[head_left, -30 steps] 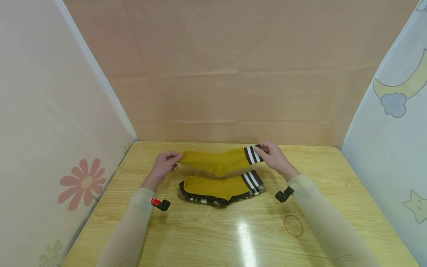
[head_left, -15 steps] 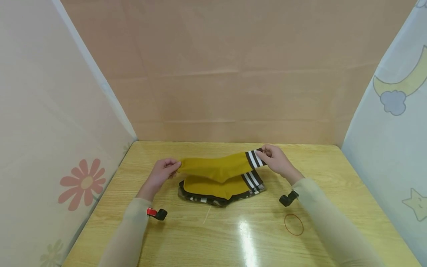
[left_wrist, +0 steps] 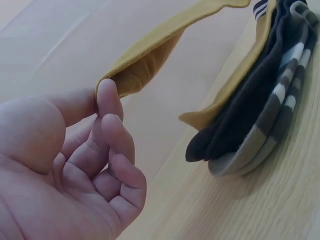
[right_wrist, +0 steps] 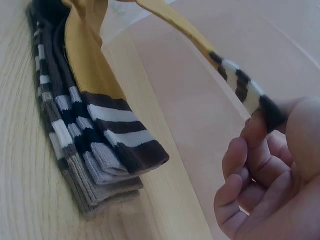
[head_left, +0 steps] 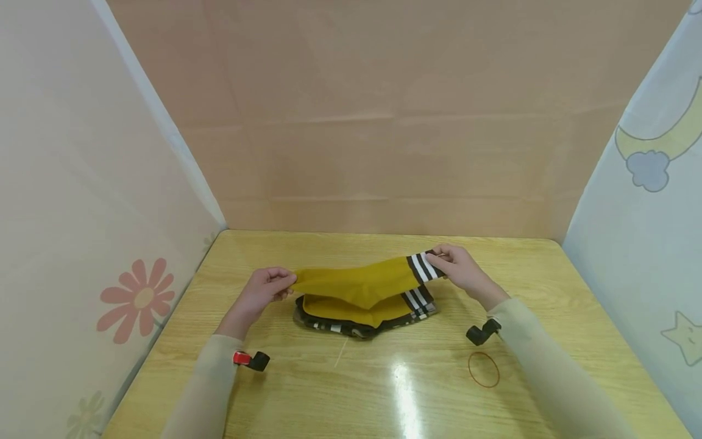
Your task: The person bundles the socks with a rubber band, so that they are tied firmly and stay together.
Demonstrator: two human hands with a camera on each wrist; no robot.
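Observation:
A mustard-yellow sock with a dark, white-striped cuff is stretched between my hands, above a stack of socks. My left hand pinches its toe end between thumb and forefinger. At the cuff, my right hand pinches the dark edge. Beneath lies the stack, topped by a matching yellow sock, partly hidden in the head view by the held one. Under that are dark socks and grey-brown patterned socks, all flat on the table with cuffs to the right.
The wooden table carries a thin reddish ring right of the stack, near my right forearm. A plain tan backdrop rises behind the table. Patterned white cloth walls stand at left and right.
Both hands have come down and nearer with the held yellow sock, which now overlaps the stack's top sock. The right hand has also shifted slightly right. The stack stays put.

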